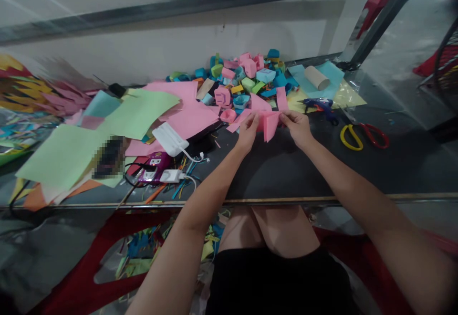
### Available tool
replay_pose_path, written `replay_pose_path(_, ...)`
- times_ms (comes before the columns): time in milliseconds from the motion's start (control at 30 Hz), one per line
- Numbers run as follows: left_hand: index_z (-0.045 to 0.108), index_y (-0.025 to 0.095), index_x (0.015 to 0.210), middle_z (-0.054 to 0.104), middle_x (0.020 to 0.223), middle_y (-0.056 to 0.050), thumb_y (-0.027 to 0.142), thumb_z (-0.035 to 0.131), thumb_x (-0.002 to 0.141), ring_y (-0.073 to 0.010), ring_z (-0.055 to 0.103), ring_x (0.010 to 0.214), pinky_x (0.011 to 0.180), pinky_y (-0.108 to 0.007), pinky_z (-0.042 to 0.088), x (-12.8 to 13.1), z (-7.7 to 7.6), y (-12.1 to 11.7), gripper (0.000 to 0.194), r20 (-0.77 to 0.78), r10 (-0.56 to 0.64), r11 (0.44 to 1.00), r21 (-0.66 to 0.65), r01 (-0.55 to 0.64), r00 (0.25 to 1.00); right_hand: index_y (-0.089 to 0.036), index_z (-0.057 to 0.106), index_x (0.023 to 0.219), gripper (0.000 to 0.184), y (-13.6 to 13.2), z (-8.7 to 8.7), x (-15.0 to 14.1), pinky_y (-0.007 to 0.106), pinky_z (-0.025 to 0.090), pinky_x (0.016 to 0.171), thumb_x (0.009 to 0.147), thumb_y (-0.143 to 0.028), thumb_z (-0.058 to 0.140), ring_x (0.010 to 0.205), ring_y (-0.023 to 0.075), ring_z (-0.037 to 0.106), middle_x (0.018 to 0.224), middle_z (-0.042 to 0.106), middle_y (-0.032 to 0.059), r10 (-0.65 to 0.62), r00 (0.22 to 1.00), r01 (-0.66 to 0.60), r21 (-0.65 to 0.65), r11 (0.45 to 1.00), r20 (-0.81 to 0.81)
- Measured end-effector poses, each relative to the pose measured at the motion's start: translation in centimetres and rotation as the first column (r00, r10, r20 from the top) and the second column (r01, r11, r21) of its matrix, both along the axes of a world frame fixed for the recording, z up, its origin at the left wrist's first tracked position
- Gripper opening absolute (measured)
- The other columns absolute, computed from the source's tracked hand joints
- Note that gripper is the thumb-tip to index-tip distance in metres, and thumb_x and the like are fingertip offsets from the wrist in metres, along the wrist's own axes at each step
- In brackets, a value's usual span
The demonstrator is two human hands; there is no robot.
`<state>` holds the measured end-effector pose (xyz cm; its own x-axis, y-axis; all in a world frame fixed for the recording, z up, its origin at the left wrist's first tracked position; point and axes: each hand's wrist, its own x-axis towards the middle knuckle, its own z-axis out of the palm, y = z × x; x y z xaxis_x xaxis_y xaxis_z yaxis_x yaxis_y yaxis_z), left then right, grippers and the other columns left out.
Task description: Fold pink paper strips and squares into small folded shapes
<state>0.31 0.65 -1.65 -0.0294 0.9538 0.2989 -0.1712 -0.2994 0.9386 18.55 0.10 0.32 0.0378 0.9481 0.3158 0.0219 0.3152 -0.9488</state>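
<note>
Between my two hands is a folded piece of pink paper (271,126), held just above the dark table. My left hand (249,130) pinches its left side and my right hand (296,125) pinches its right edge. Just behind lie pink paper pieces (260,103) and a small pink paper cup shape (228,115). Right of my right hand rests a blue glue gun (321,105), and beyond it a pair of scissors (365,136) with one yellow and one red handle.
A pile of small folded paper shapes (247,69) stands at the back. A cardboard tube (317,78) lies on blue paper. To the left are green sheets (60,155), a white power bank (171,139), a purple power strip (156,166) with cables, and paper scraps (186,179).
</note>
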Motion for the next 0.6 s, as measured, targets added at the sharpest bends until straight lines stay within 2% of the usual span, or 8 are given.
replay_pose_path(100,0.069,0.023,0.116,0.072,0.108,-0.007,0.068,0.074,0.083,-0.0251,0.068,0.105,0.099,-0.045,0.055,-0.3,0.2,-0.2,0.055,-0.132,0.035,0.999,0.042,-0.029,0.991,-0.022,0.080,0.091,0.041,-0.1,0.0,-0.1,0.031,0.055,0.063,0.077,-0.061,0.081,0.074,0.0179,0.070,0.082,0.077,0.0048,0.045,0.999,-0.045,-0.011,0.999,0.030)
replay_pose_path(233,0.066,0.024,0.119,0.070,0.122,-0.009,0.060,0.080,0.081,-0.0275,0.065,0.119,0.109,-0.046,0.049,-0.6,0.7,-0.8,0.054,-0.305,0.202,0.969,0.202,-0.145,0.931,-0.021,0.082,0.091,0.040,-0.3,-0.3,-0.5,0.031,0.055,0.063,0.076,-0.058,0.081,0.072,0.0171,0.069,0.084,0.078,0.0053,0.065,0.996,-0.065,0.007,0.998,0.059)
replay_pose_path(400,0.063,0.023,0.121,0.071,0.119,-0.011,0.060,0.085,0.076,-0.0300,0.061,0.126,0.117,-0.051,0.041,-0.6,1.4,-1.7,0.062,-0.340,0.374,0.902,0.351,-0.253,0.863,-0.024,0.085,0.090,0.035,-0.3,-0.8,-0.8,0.037,0.062,0.075,0.074,-0.055,0.082,0.075,0.0188,0.073,0.082,0.080,0.0032,0.100,0.991,-0.101,0.012,0.995,0.085)
replay_pose_path(500,0.063,0.022,0.123,0.068,0.128,-0.014,0.062,0.087,0.072,-0.0329,0.056,0.133,0.119,-0.053,0.038,-0.7,1.6,-1.9,0.069,-0.343,0.449,0.868,0.386,-0.312,0.825,-0.027,0.085,0.093,0.032,-0.5,-0.7,-0.8,0.041,0.064,0.082,0.076,-0.054,0.081,0.079,0.0201,0.075,0.086,0.082,0.0022,0.120,0.988,-0.123,0.025,0.992,0.100)
replay_pose_path(600,0.063,0.022,0.123,0.066,0.133,-0.015,0.064,0.088,0.070,-0.0341,0.054,0.135,0.119,-0.053,0.037,-0.8,1.6,-1.8,0.072,-0.358,0.474,0.857,0.395,-0.330,0.804,-0.028,0.085,0.095,0.025,-0.9,-0.2,-0.7,0.042,0.064,0.086,0.081,-0.048,0.079,0.085,0.0220,0.077,0.090,0.083,0.0027,0.104,0.977,-0.119,0.071,0.990,0.185)
